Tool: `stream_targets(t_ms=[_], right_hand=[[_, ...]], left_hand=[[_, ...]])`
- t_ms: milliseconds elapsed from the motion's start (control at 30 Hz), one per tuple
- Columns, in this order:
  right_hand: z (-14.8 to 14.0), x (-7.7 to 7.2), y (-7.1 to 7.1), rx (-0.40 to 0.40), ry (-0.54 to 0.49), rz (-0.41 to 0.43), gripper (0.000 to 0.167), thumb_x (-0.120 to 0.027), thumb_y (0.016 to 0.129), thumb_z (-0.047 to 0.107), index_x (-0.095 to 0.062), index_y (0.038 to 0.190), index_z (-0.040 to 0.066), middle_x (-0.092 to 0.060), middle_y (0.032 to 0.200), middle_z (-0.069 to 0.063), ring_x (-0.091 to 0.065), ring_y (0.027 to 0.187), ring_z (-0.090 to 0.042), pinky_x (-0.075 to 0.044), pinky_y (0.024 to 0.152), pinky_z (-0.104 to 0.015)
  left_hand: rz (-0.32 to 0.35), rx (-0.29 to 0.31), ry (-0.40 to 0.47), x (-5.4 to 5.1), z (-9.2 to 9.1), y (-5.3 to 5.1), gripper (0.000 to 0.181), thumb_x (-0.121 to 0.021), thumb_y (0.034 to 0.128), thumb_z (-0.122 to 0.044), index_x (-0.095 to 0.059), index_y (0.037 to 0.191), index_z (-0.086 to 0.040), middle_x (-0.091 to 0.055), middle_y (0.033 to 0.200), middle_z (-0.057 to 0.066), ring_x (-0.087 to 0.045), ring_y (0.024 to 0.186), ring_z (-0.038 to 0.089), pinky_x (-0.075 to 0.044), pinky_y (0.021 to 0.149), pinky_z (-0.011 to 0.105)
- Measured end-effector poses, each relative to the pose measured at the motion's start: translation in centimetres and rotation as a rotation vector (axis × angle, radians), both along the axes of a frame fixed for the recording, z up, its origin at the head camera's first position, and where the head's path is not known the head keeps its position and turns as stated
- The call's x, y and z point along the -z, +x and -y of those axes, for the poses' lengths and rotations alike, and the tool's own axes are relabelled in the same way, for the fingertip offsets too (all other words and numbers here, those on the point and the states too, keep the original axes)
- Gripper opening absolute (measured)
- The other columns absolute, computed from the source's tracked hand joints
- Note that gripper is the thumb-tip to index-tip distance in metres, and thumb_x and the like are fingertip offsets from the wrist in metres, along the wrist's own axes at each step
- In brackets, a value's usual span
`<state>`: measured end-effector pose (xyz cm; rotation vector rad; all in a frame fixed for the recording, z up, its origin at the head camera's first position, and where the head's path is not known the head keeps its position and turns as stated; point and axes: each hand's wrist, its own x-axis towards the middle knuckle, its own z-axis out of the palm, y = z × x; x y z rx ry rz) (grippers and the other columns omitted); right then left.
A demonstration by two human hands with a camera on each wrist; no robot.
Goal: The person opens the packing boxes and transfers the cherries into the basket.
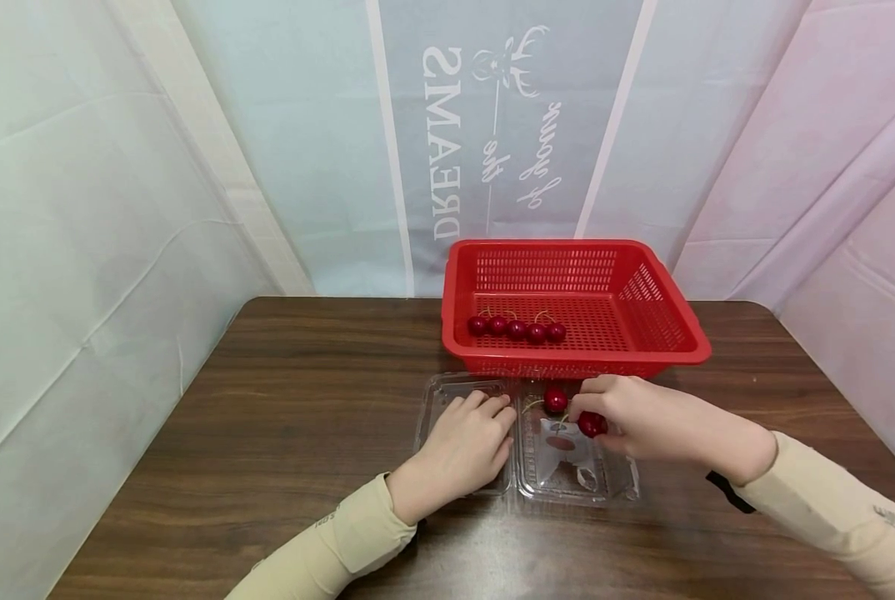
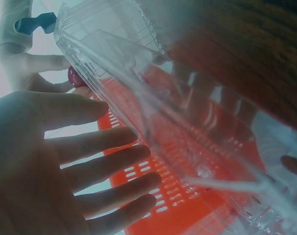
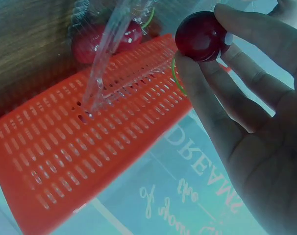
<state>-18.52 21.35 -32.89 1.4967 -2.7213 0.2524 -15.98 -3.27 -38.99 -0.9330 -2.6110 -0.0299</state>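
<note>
My right hand (image 1: pixel 638 417) pinches a dark red cherry (image 3: pixel 200 36) between thumb and fingertips, its green stem hanging down in the right wrist view. It is held over the right half of a clear plastic clamshell box (image 1: pixel 567 487). Another cherry (image 1: pixel 556 400) lies in that half, near its back edge. My left hand (image 1: pixel 462 442) rests on the box's left half, near the middle fold. In the left wrist view its fingers (image 2: pixel 102 142) are extended beside the clear plastic and hold nothing.
Directly behind the box stands a red slotted basket (image 1: pixel 665 354). Several stemmed cherries (image 1: pixel 517 330) sit in a row inside it, toward the front left. All this is on a dark wooden table (image 1: pixel 305 400), with a printed curtain (image 1: pixel 507 125) beyond its far edge.
</note>
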Motion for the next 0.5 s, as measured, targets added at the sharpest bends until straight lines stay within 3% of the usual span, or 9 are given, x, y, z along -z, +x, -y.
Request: stream_targets(t_ms=[267, 500], right_hand=[[0.2, -0.7, -0.2, 0.005, -0.015, -0.069, 0.033, -0.078, 0.066, 0.004, -0.067, 0.094, 0.018, -0.062, 0.09, 0.006, -0.059, 0.08, -0.007, -0.051, 0.066, -0.025], [0.2, -1.2, -0.4, 0.006, -0.022, -0.094, 0.034, -0.081, 0.064, 0.004, -0.067, 0.092, 0.017, -0.062, 0.086, 0.006, -0.058, 0.077, -0.007, -0.051, 0.064, -0.025]], left_hand=[[0.009, -0.008, -0.006, 0.0, 0.0, 0.0, 0.023, -0.062, 0.0853, -0.029, -0.067, 0.103, -0.015, -0.066, 0.117, 0.0, -0.058, 0.099, 0.018, -0.047, 0.075, 0.032], [0.01, -0.006, -0.007, 0.0, 0.0, 0.0, 0.023, -0.062, 0.0856, -0.029, -0.067, 0.103, -0.015, -0.066, 0.117, 0.0, -0.058, 0.098, 0.019, -0.047, 0.075, 0.032]])
